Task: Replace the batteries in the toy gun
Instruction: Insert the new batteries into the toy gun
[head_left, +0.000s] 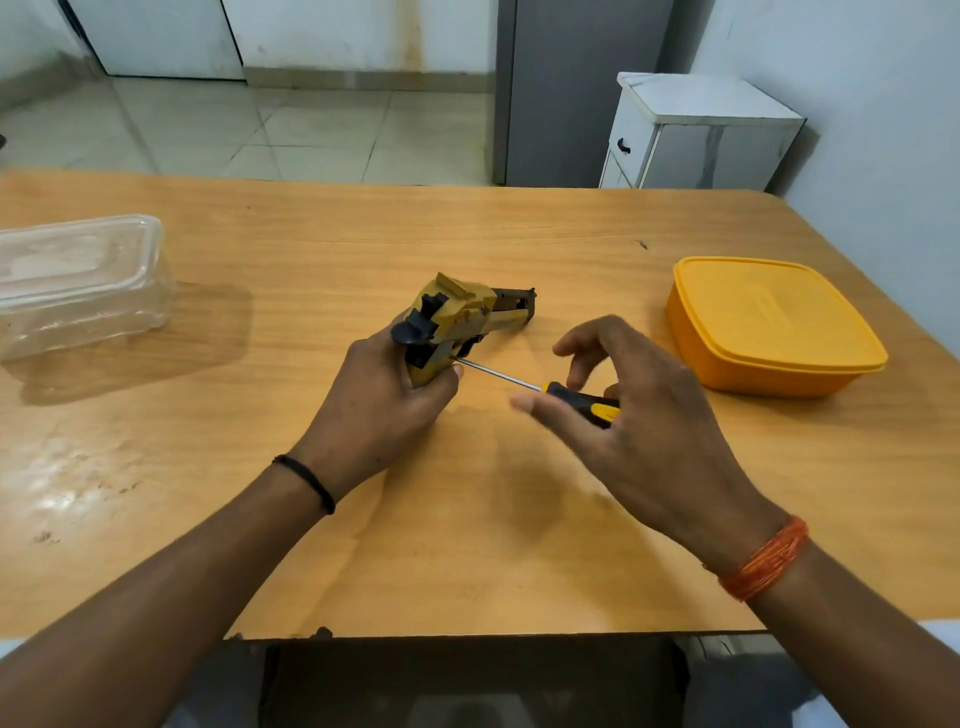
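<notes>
A yellow and black toy gun (457, 317) is held at its grip by my left hand (387, 405) over the middle of the wooden table (467, 218), barrel pointing to the far right. My right hand (639, 410) holds a screwdriver (550, 391) by its black and yellow handle. The thin metal shaft slants up to the left, and its tip meets the gun's grip just beside my left thumb. The spot under the tip is too small to make out. No batteries are visible.
A clear plastic box with a lid (78, 283) stands at the table's left edge. A closed orange box (769, 325) sits at the right. Behind the table are a tiled floor, a white cabinet (696, 130) and a grey door.
</notes>
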